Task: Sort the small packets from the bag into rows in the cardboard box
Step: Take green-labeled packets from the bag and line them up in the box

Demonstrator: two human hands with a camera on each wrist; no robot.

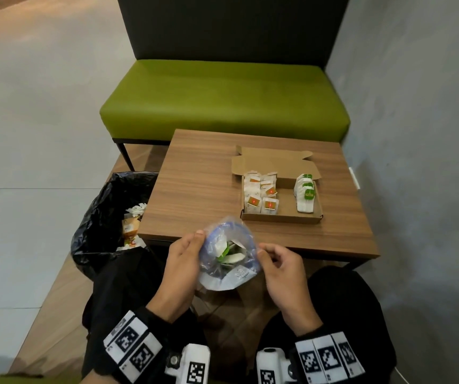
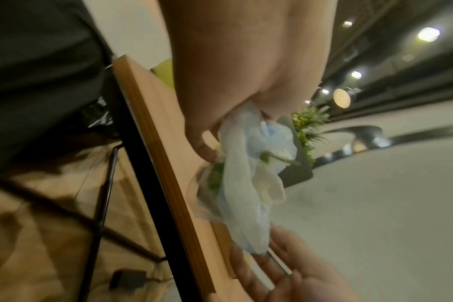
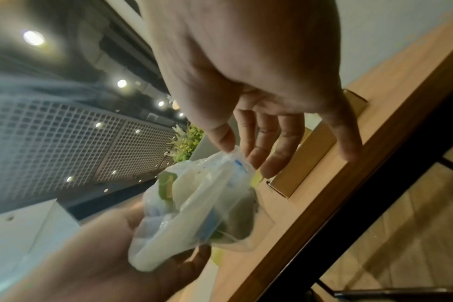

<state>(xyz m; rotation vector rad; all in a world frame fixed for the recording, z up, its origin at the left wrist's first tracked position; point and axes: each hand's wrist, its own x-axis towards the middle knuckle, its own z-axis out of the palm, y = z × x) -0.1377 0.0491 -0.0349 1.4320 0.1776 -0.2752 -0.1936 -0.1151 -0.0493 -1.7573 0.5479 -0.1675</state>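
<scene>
Just in front of the table's near edge, both hands hold up a clear bluish plastic bag [image 1: 227,253] with its mouth open; white packets with green labels show inside. My left hand [image 1: 195,245] grips the bag's left side, thumb on top. My right hand [image 1: 262,252] pinches the right rim between thumb and forefinger [image 3: 226,143], the other fingers spread. The open cardboard box [image 1: 280,217] lies on the table's right half. Red-labelled packets [image 1: 261,195] fill rows at its left and green-labelled packets [image 1: 305,192] form a row at its right. The bag [image 2: 246,183] hangs from my left hand [image 2: 215,130].
The low wooden table [image 1: 195,176] stands before a green bench [image 1: 222,98]. A bin with a black liner [image 1: 103,217] holding rubbish sits left of the table. A grey wall runs along the right. The box's middle strip [image 1: 287,200] is bare cardboard.
</scene>
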